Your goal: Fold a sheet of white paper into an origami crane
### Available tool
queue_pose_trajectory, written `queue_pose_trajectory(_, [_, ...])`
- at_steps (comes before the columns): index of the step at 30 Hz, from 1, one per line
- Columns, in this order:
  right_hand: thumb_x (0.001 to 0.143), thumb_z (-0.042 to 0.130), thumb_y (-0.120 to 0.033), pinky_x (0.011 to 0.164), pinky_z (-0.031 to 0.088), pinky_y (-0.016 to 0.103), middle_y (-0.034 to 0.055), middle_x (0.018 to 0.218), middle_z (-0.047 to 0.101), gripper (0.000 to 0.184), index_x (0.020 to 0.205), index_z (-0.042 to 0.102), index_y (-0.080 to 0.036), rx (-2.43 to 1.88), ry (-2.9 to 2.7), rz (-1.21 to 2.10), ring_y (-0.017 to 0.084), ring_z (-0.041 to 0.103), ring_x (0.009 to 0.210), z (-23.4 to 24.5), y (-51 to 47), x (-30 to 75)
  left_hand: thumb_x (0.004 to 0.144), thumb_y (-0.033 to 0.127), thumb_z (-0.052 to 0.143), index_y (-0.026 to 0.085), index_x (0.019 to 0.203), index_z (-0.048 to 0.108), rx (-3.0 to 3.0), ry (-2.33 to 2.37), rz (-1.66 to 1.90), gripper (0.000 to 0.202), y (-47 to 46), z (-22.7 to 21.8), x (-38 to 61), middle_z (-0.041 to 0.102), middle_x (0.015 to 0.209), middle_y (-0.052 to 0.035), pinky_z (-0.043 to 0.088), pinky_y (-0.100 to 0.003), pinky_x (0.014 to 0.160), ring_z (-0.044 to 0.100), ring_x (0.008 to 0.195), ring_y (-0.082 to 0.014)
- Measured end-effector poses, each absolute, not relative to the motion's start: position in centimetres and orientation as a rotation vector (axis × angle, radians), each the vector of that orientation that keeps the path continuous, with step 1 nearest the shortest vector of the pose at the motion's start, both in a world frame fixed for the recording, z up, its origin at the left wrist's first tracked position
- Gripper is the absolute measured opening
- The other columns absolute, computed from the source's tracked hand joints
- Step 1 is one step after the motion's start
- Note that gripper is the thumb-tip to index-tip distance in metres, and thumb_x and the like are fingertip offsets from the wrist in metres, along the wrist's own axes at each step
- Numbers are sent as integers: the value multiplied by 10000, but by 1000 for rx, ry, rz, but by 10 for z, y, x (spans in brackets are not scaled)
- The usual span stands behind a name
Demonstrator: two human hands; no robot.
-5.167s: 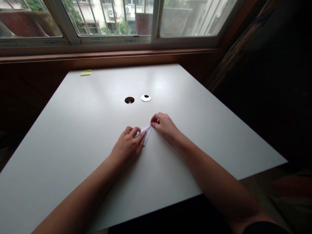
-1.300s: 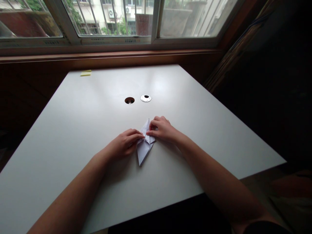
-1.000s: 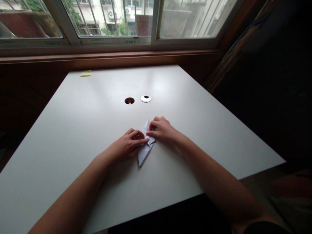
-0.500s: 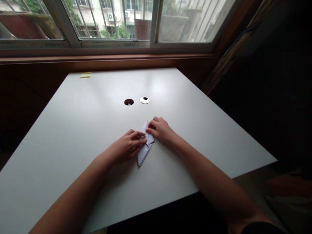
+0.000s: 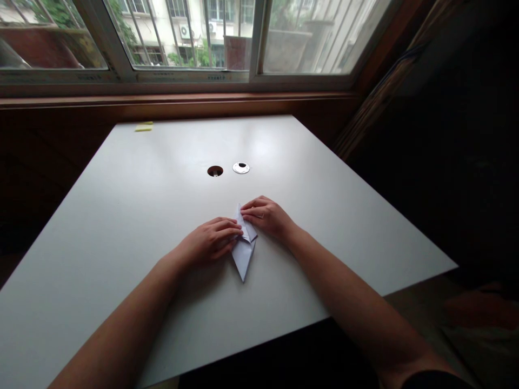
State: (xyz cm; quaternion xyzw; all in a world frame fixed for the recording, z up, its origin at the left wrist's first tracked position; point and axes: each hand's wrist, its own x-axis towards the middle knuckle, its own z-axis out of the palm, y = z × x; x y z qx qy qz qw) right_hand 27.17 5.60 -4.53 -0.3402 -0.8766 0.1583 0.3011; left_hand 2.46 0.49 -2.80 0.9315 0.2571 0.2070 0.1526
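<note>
A narrow white folded paper (image 5: pixel 243 259) lies on the white table, one sharp point toward me and another pointing away. Small flaps show at its middle, near the right edge. From the left, my left hand (image 5: pixel 217 236) holds it, fingers close together across the middle and thumb lower on the edge. My right hand (image 5: pixel 267 216) grips the upper right edge near the far point, its fingertips pressed together on the paper. Both hands' fingers partly cover the folds, so the paper's left side is hidden.
The white table (image 5: pixel 121 216) has a round cable hole (image 5: pixel 215 171) beyond the paper. Beside the hole lies a silvery round cover (image 5: pixel 241 168). Yellow sticky notes (image 5: pixel 144 127) are at the far left edge. A barred window (image 5: pixel 182 38) stands behind the table.
The folded paper has turned slightly: its near point swung right and its far point left. My right fingers have straightened and moved a little left along the upper edge.
</note>
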Motion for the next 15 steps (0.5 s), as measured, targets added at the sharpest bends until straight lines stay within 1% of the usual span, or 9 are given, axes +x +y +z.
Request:
queue_pose_trajectory(3, [933,592,-315,969,473,387,29,1099,732,206,1051,755,-270,-869,-2363,408,201,600,992,-43,54,270,925,192,527,240,1253,613,2675,732,629,343,5,-29,24,631,1270,-79,489,-398,1046,561,1215,-213])
queue_pose_trajectory(8, [937,584,-340,963,471,386,31,1134,724,226,1083,744,-274,-866,-2398,388,206,589,1011,-41,52,269,932,218,538,265,1319,583,2721,747,608,393,7,-32,23,605,1317,-76,476,-419,1068,534,1250,-221])
queue_pose_trajectory(15, [937,585,-329,986,449,396,27,1181,704,230,1109,733,-293,-895,-2427,378,209,574,1031,-43,53,268,939,237,543,312,1292,608,2742,742,618,366,8,-36,22,590,1327,-64,494,-416,1041,539,1230,-213])
